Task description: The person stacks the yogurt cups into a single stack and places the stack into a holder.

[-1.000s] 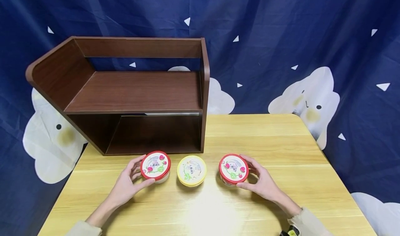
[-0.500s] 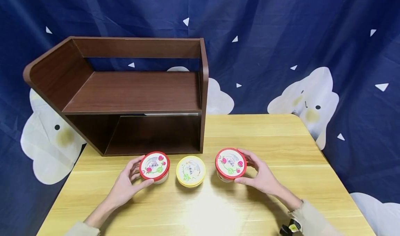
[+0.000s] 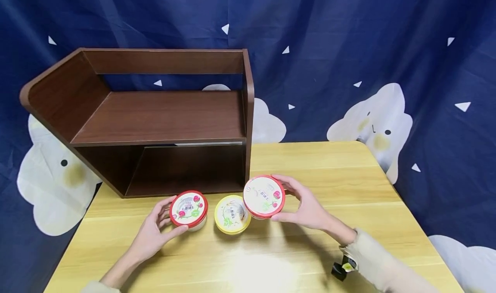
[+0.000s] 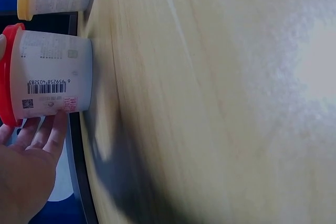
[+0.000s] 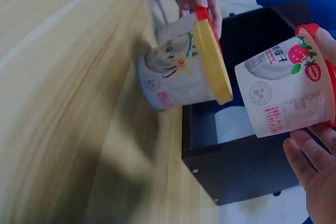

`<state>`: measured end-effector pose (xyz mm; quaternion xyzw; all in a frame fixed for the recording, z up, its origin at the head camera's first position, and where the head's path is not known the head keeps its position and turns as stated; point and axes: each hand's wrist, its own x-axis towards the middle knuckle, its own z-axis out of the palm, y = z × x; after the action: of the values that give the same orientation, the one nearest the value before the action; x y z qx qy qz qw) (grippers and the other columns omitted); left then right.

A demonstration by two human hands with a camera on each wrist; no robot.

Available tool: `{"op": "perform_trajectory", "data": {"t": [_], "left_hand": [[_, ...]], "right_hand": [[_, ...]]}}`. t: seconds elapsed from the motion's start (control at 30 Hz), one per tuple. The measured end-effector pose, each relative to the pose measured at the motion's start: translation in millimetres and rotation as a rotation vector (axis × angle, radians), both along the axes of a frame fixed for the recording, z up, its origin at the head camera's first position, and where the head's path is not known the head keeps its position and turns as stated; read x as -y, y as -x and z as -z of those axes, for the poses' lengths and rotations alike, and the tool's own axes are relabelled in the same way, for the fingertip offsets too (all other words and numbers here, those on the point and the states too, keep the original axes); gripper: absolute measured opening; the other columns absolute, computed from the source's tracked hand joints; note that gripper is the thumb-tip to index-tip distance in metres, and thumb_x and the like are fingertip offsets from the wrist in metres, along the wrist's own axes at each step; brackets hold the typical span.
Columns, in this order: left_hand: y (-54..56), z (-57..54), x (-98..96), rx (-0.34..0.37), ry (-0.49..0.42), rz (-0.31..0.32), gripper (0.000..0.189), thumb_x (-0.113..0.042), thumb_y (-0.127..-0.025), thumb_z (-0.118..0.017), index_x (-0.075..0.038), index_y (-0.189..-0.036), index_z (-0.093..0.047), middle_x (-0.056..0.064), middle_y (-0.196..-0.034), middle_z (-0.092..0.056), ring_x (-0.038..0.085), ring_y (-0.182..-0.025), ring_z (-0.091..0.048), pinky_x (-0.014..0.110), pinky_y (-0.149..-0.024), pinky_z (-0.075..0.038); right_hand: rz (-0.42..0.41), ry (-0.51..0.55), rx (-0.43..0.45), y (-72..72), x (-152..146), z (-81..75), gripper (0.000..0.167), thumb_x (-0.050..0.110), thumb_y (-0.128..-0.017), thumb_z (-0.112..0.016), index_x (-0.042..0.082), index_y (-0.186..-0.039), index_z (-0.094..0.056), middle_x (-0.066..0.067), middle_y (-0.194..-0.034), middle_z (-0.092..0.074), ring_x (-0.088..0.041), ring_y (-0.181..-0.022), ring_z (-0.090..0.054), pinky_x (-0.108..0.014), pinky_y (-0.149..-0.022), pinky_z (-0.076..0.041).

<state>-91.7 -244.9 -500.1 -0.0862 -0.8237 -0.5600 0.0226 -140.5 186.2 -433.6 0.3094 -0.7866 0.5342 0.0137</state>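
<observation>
My left hand (image 3: 149,232) grips a white yogurt tub (image 3: 188,209) with a red lid, fingers behind it and thumb in front. In the left wrist view its base is right at the tabletop and a barcode (image 4: 47,87) shows. A second red-lidded yogurt tub (image 3: 262,194), printed with strawberries, is held up off the table by my right hand (image 3: 310,207). It tilts in the right wrist view. Between the two stands a yellow-lidded yogurt tub (image 3: 228,217), which the raised tub's lid overlaps in the head view.
A dark brown two-tier shelf (image 3: 166,116) stands at the back left of the wooden table (image 3: 321,168), just behind the tubs. A blue curtain (image 3: 329,47) with clouds and white triangles hangs behind. A small black device (image 3: 341,269) hangs at my right cuff.
My right hand has lifted its red-lidded yogurt tub and carried it left toward the yellow-lidded one. My left hand keeps its grip, and the head view has shifted slightly.
</observation>
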Motion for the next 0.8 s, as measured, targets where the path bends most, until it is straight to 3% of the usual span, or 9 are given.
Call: {"op": "perform_trajectory", "data": {"t": [0.17, 0.37, 0.6, 0.8], "left_hand": [[0.3, 0.2, -1.3, -0.006, -0.007, -0.004, 0.085, -0.005, -0.083, -0.089, -0.003, -0.154, -0.042, 0.023, -0.142, -0.057, -0.015, -0.116, -0.057, 0.005, -0.096, -0.053], [0.2, 1.2, -1.4, -0.009, -0.005, -0.004, 0.084, -0.005, -0.083, -0.089, -0.002, -0.153, -0.042, 0.019, -0.141, -0.057, -0.014, -0.116, -0.057, 0.006, -0.095, -0.054], [-0.8, 4.5, 1.0, 0.002, 0.017, -0.023, 0.085, -0.007, -0.083, -0.089, -0.004, -0.153, -0.042, -0.013, -0.134, -0.058, -0.015, -0.115, -0.058, 0.007, -0.095, -0.055], [0.8, 4.0, 0.5, -0.002, 0.012, -0.010, 0.084, -0.006, -0.084, -0.089, -0.003, -0.153, -0.041, -0.018, -0.132, -0.058, -0.014, -0.115, -0.058, 0.007, -0.095, -0.055]], "right_hand": [[-0.031, 0.006, -0.002, 5.5, 14.0, -8.5, 0.099, 0.005, -0.069, -0.098, 0.013, -0.155, -0.048, -0.011, -0.144, -0.065, -0.005, -0.128, -0.062, -0.026, -0.107, -0.057], [-0.073, 0.014, 0.015, 11.0, 34.3, -7.3, 0.099, 0.007, -0.070, -0.098, 0.014, -0.155, -0.047, -0.010, -0.145, -0.064, -0.009, -0.126, -0.063, -0.031, -0.107, -0.058], [-0.114, 0.025, 0.028, 19.2, 62.4, -4.6, 0.099, 0.010, -0.073, -0.097, 0.018, -0.157, -0.046, -0.007, -0.148, -0.063, -0.014, -0.125, -0.065, -0.036, -0.105, -0.059], [-0.149, 0.026, 0.040, 26.0, 87.4, -4.7, 0.098, 0.008, -0.073, -0.096, 0.011, -0.157, -0.045, -0.008, -0.147, -0.063, -0.016, -0.124, -0.065, -0.034, -0.103, -0.060]]}}
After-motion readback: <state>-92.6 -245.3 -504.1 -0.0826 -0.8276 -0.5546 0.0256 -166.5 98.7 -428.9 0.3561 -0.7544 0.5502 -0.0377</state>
